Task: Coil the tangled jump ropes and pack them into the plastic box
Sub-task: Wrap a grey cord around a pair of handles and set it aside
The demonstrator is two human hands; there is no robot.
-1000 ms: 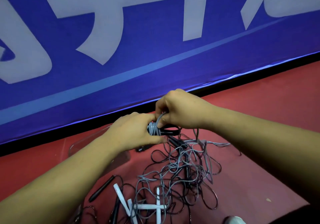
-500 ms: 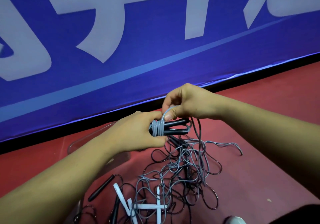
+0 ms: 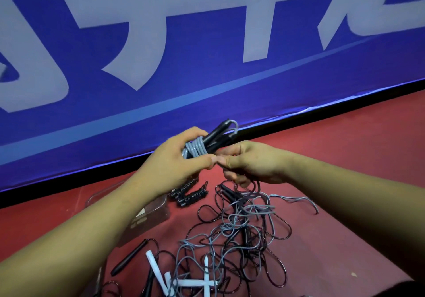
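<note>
The grey jump rope (image 3: pixel 195 150) is up off the floor, in front of the person. Several turns of its cord are wound tight around its two black handles (image 3: pixel 218 133), which lie side by side and poke up and away past the wraps. The left hand (image 3: pixel 174 161) has its grip clenched around the wound part, thumb pressed over the lower turns. The right hand (image 3: pixel 253 161) meets it thumb to thumb. Its grip is closed on the loose run of the cord, with fingers curled and strands trailing down from under the palm, though the exact pinch point is hidden.

The cord looks thin, light and springy, with a smooth plastic skin. It will likely want to uncoil the moment tension drops. The stiff handles are the sound place to hold, with a thumb pinning the last turn while the free end is tucked.

Below the hands, the tangle (image 3: pixel 239 234) of grey and black cords sprawls on the red floor (image 3: pixel 345 158). The held rope's tail appears to run down into it, so a hard pull may tighten knots rather than free length. A black rope already coiled (image 3: pixel 189 194) lies just beside the clear plastic box (image 3: pixel 156 209). The box is partly hidden by the left forearm; whether the coil touches it I cannot tell. Nearer the person lie white handles (image 3: pixel 154 266) and a lone black handle (image 3: pixel 130 260). A blue banner (image 3: pixel 207 78) with pale lettering stands behind.
</note>
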